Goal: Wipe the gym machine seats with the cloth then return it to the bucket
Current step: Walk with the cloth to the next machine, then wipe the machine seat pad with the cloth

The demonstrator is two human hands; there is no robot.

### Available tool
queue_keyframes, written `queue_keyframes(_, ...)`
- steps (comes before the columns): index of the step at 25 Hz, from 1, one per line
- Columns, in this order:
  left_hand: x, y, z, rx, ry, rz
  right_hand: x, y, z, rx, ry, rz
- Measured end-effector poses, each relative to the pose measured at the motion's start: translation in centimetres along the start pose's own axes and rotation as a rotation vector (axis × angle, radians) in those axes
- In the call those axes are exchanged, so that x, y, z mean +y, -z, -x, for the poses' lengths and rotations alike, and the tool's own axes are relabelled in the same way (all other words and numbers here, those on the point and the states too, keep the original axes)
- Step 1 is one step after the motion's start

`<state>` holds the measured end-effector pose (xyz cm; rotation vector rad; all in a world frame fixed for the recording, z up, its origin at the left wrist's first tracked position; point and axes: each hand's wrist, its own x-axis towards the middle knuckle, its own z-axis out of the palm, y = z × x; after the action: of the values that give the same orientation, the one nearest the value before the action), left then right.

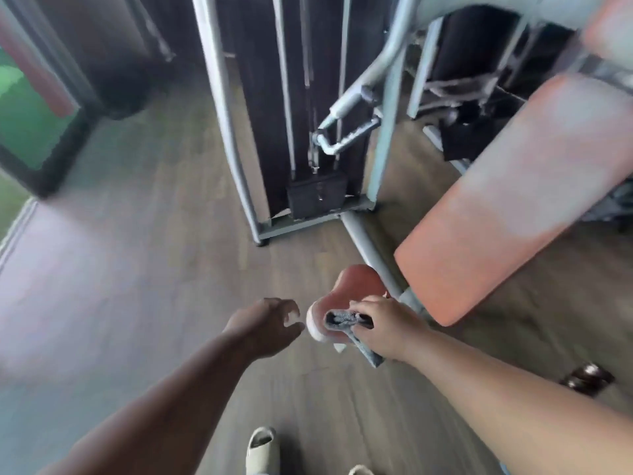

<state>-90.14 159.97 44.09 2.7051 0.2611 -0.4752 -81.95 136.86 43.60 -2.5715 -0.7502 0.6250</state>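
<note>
Grey-brown wood-plank flooring (137,269) spreads under me, blurred by motion, with a dark-framed glass door (30,132) showing green at the far left. Straight ahead stands a pale grey steel-framed weight machine (236,138) with a black weight stack (317,197) at its foot and a bent grey handle (346,135) hanging beside the cables. To the right a long salmon-orange padded backrest (513,186) leans at an angle, and its grey support tube (373,258) runs down between the frame and the small salmon-orange padded seat (356,286) in front of me. Near the right edge a dark brown rounded object (587,378) sits on the floor; I cannot tell what it is. My pale rubber slippers (262,447) show at the bottom.

My right hand (383,327) rests on the near end of the seat, fingers curled round a crumpled grey-blue cloth (346,320), pressing it on the pad; one end of the cloth hangs down below my wrist off the seat's edge. My left hand (265,323) hovers just beside the seat's left rim, not touching it, fingers loosely bent and spread, holding nothing. Both forearms reach forward from the bottom corners
</note>
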Motion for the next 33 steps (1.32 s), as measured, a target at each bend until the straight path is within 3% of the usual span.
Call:
queue_keyframes(7, 3.4, -0.5, -10.6, -0.222, -0.324, -0.187, 3.2, -1.5, 1.5, 0.238, -0.465, -0.140)
queue_keyframes(14, 0.3, -6.6, -15.8, -0.324, -0.319, -0.205, 5.3, -9.2, -1.8, 0.282, -0.673, -0.323)
queue_keyframes(19, -3.7, -15.5, -21.2, -0.212, -0.256, -0.175, 11.1, -17.3, -6.0, 0.311, -0.785, -0.403)
queue_keyframes(24, -6.7, -24.9, -27.7, -0.065, -0.247, -0.179, 20.0, -24.1, -9.7, 0.676, -0.885, -0.495)
queue_keyframes(26, -7.1, -27.8, -29.6, -0.002, -0.208, -0.088, 24.2, -26.2, -11.3, 0.731, -0.812, -0.439)
queue_keyframes(28, -7.8, -30.1, -30.2, 0.134, -0.202, -0.015, 27.2, -28.0, -13.3, 0.676, -0.705, -0.357)
queue_keyframes(30, -8.6, -31.3, -30.6, 0.269, -0.231, 0.039, 29.4, -30.3, -15.5, 0.639, -0.586, -0.187)
queue_keyframes(33, -9.7, -32.3, -31.3, 0.340, -0.293, 0.112, 28.7, -32.2, -18.5, 0.651, -0.503, 0.108)
